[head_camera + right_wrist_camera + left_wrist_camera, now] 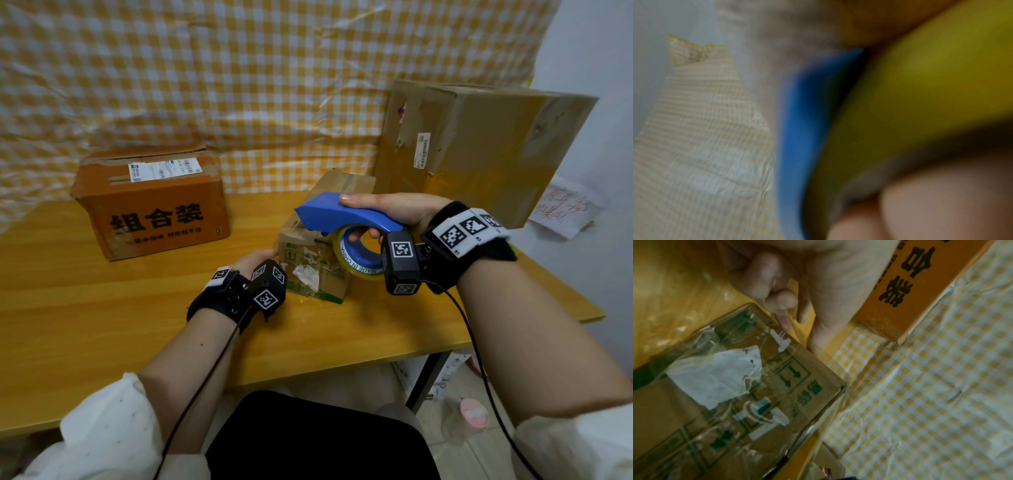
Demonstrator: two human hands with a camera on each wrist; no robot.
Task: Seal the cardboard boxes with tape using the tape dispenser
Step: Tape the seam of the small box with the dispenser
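A small taped cardboard box [313, 274] with torn labels sits mid-table; its front face fills the left wrist view [735, 394]. My left hand [257, 258] holds its left edge, fingers [777, 293] curled at the corner. My right hand [354, 216] grips a blue tape dispenser [318, 212] just above the box's top, thumb along the handle, fingers through the core of the yellowish tape roll [356, 270]. The right wrist view is blurred: blue dispenser [807, 129], yellow roll [920, 97]. Whether the dispenser's nose touches the box is hidden.
An orange printed box [154, 205] stands at the back left of the wooden table [102, 308]. A large brown box [479, 147] leans at the back right. A checked cloth [239, 85] covers the wall. The table's right edge is close to my right forearm.
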